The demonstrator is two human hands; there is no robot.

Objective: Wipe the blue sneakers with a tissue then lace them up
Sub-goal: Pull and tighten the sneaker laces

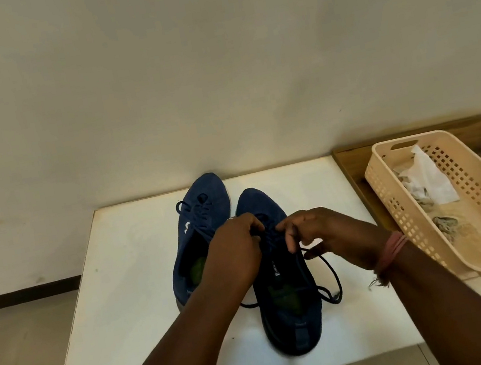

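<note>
Two dark blue sneakers stand side by side on a white table (125, 267), toes toward the wall. The left sneaker (195, 222) has its laces tied near the toe end. Over the eyelets of the right sneaker (290, 308), my left hand (235, 254) and my right hand (325, 235) each pinch the dark lace (329, 276). A loose length of that lace loops out on the table to the right of the shoe, and another end trails out on the left. Crumpled white tissue (428, 181) lies in a basket.
A beige perforated plastic basket (420, 244) sits at the right, partly on the white table and partly on a wooden surface (354, 162). It holds used tissues and dirty scraps. A plain wall rises right behind the table. The floor lies to the left.
</note>
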